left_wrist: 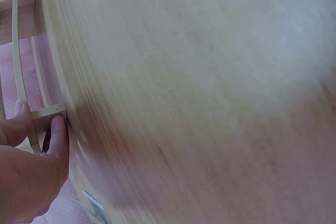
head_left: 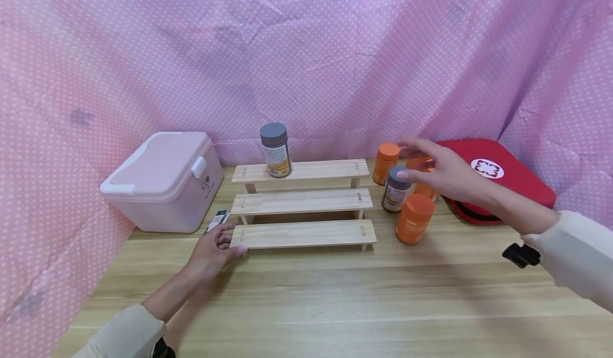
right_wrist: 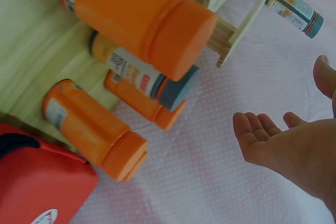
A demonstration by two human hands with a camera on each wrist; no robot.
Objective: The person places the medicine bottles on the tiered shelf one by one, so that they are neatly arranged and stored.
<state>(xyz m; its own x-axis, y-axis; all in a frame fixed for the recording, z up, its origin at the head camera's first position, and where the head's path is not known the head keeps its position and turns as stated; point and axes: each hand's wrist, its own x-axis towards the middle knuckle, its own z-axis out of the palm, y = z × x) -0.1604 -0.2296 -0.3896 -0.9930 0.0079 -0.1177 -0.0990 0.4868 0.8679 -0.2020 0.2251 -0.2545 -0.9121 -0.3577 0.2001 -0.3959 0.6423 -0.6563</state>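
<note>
Pale sleeves (head_left: 577, 257) framed the bench (head_left: 311, 305), one to each side of a three-step wooden rack (head_left: 301, 234). My left grip (head_left: 212, 254) pinched the rack's lowest step at its left end, thumb against fingers, likely to keep the frame from sliding. My right grip (head_left: 450, 173) hung above the bottles at the rack's right, thumb spread well away from the fingers, with hold of nothing; the gap looked about wide enough for a cap. Below it, a grey-capped bottle (head_left: 395, 192) stood upright among three orange bottles (head_left: 414, 219), bunched presumably for easy reach. A matching grey-capped one (head_left: 276, 153) stood on the top step, left of centre, its label facing me. A red case (head_left: 519, 188) and a lidded pink box (head_left: 158, 206) flanked the scene, perhaps set wide to leave working room.
</note>
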